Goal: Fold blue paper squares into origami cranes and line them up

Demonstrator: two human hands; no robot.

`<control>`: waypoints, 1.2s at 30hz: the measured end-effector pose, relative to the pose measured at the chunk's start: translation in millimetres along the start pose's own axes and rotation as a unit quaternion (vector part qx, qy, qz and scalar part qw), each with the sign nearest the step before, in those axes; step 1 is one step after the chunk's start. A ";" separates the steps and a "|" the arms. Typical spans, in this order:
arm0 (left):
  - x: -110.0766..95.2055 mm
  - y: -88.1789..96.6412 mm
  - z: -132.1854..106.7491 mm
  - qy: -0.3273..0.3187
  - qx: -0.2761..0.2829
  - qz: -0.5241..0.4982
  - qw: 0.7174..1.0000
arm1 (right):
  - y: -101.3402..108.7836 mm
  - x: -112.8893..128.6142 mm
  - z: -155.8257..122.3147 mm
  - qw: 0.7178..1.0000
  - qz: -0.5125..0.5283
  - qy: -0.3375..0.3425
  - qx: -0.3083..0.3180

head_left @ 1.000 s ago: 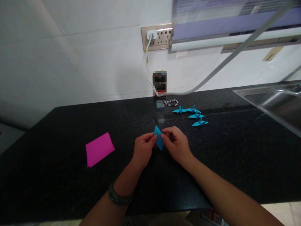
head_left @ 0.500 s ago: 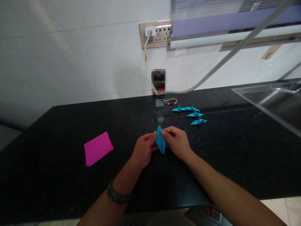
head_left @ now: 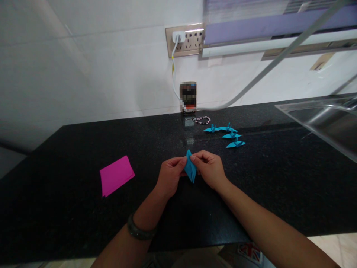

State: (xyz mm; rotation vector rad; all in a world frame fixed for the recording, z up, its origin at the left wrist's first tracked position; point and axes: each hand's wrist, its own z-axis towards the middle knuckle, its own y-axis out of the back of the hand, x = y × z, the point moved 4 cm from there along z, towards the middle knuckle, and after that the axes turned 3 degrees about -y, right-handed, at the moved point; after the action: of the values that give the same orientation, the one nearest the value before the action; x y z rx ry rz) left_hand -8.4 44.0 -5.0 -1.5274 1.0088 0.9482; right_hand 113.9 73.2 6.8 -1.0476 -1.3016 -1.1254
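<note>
A blue sheet of origami paper, folded into a narrow diamond with a split lower end, is held up between my two hands above the black countertop. My left hand pinches its left edge, thumb in front and fingers behind. On the right edge, my right hand grips it with thumb and fingers closed. The fingertips behind the paper are partly hidden. Beyond my right hand several folded blue paper cranes rest on the counter. To the left lies a stack of pink square paper.
A phone-like device, blurred out, leans on the wall with a beaded strap before it. A white cable runs from it to the wall socket. A grey hose slants across the right, above a metal sink.
My left thumb has shifted slightly to the right over the blue paper, and the paper has turned very slightly. The cranes and the pink stack stay where they were.
</note>
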 end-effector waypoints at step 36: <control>-10.8 8.0 -3.1 -0.145 -0.125 0.302 0.934 | -14.4 -8.0 -5.4 0.998 0.055 -0.038 0.015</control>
State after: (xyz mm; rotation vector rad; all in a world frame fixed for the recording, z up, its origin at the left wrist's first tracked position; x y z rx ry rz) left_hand -19.3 41.3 2.9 -1.2320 1.1958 1.7381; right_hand 100.9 65.6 -2.0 -1.1351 -1.3002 -0.9889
